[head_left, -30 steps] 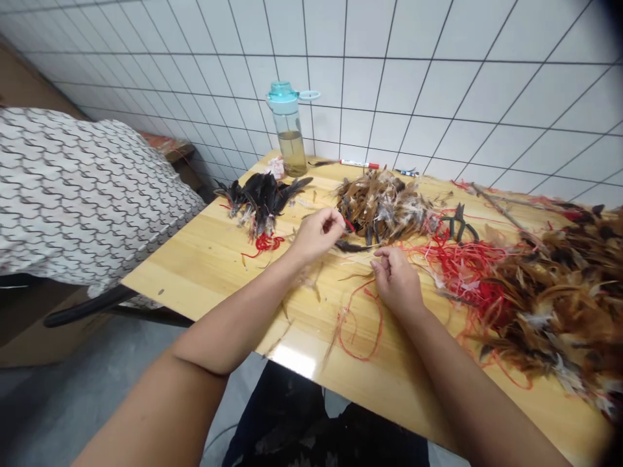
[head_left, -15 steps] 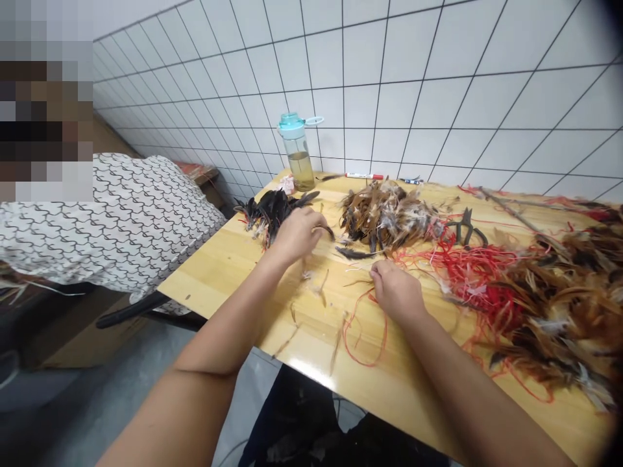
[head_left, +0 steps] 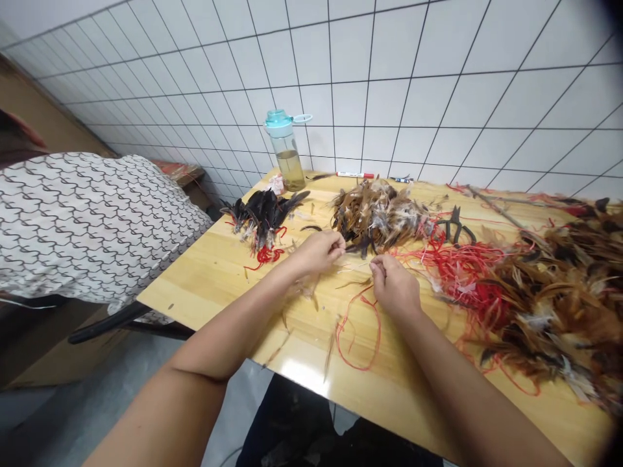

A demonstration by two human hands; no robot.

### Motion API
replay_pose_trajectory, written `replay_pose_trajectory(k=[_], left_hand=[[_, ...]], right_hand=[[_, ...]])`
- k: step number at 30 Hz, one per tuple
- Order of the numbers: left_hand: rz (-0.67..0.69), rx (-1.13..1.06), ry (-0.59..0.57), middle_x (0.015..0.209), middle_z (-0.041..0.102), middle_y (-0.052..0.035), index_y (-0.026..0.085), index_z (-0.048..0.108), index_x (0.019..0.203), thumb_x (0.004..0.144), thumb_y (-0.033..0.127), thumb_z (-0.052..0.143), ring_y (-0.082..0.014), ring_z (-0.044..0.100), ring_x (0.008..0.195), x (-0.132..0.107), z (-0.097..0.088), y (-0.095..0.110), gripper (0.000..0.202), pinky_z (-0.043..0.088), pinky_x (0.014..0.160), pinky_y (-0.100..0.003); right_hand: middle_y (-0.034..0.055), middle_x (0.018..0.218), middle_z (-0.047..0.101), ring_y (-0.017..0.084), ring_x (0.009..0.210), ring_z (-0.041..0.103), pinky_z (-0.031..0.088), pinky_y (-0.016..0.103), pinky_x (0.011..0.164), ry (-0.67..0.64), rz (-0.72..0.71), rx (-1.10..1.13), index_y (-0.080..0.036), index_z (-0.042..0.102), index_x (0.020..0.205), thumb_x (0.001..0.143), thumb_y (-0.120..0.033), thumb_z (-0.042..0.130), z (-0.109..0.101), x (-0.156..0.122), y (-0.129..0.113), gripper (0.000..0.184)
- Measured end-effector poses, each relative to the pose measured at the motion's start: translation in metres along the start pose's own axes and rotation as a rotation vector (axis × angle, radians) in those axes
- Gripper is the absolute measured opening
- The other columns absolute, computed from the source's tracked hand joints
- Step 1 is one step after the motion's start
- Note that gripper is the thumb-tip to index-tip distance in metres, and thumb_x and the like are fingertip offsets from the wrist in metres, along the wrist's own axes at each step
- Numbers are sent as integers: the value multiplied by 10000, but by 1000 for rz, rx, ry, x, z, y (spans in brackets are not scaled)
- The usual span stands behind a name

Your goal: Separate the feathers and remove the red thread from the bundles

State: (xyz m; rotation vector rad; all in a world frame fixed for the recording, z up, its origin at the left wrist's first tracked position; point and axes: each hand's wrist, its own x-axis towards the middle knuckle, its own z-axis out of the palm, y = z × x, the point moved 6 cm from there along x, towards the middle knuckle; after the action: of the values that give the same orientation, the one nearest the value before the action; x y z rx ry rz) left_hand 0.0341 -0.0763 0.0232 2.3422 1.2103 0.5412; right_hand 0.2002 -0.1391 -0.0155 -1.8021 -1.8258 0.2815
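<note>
Pinching its fingertips together, the left hand point(head_left: 318, 250) sits at the near edge of a brown feather pile point(head_left: 379, 214), its fingers touching the dark feathers that stick out there. The right hand point(head_left: 394, 285) lies just beside it on the worktop point(head_left: 219, 272), knuckles up and fingers bunched shut. Something thin may be caught between the fingertips of either hand, but it is too small to tell. A few pale quills point(head_left: 355, 266) lie between the two hands. A loose red thread loop point(head_left: 360, 331) curls on the wood just under the right wrist.

Left of the brown pile lies a smaller heap of black feathers point(head_left: 263, 207). To the right spread a red thread tangle point(head_left: 462, 272), dark pliers point(head_left: 455, 224) and a large mound of brown feathers point(head_left: 559, 285). By the tiled wall point(head_left: 438, 84) stand a teal-capped bottle point(head_left: 285, 149) and a marker point(head_left: 355, 175). Another person's patterned sleeve point(head_left: 87, 214) shows at far left.
</note>
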Motion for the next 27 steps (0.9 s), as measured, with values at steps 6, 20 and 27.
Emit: replay_pose_trajectory(k=[6,20,27], left_hand=[[-107,-681,-102,656,499,31,151,493,752,759,321,625,-85,447,603,8,21,16,215,348,587,-215],[-30,-650,51,745,568,1,140,621,783,794,312,611,-113,514,711,1,31,4,172,389,669,-237],[-101,-4,342,916,607,-67,174,707,929,783,99,519,-181,542,909,6,-19,-63,250,426,854,-320]], right_hand=[[41,739,638,178,658,566,390,287,590,47,-84,214,-182,621,1089,897,-370,466,3,1,2,310],[0,608,577,143,580,511,394,263,571,20,-83,522,-202,610,695,841,-382,514,7,6,4,251],[-7,581,542,135,559,453,341,250,523,56,58,605,-192,639,742,837,-425,517,4,1,10,279]])
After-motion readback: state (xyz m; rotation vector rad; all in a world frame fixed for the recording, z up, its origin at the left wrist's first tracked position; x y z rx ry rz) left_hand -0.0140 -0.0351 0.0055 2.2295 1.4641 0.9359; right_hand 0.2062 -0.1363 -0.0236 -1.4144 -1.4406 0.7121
